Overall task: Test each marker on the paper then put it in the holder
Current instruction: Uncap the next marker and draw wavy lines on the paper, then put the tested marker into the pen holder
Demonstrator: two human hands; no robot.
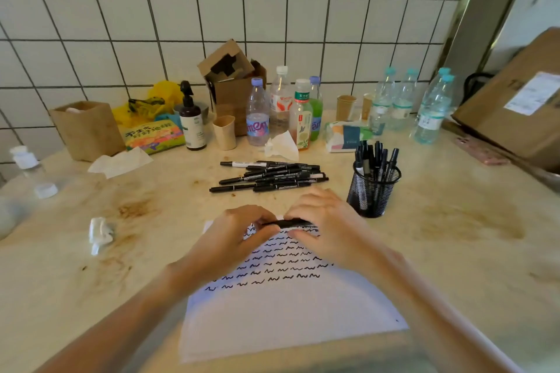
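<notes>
- Fingers of both hands curl round one black marker [286,223], held level above the top edge of the paper [285,312].
- Left hand [233,239] pinches its left end, right hand [327,224] grips the right end; cap on or off: cannot tell.
- Paper lies flat on the table [454,251], rows of black squiggles across its upper half.
- Loose marker pile [269,175] behind the hands.
- Mesh holder [373,191] just right of the right hand, several markers upright inside.

Marker pile [269,175] behind paper [285,312] — holder [373,188] (markers inside) right
</notes>
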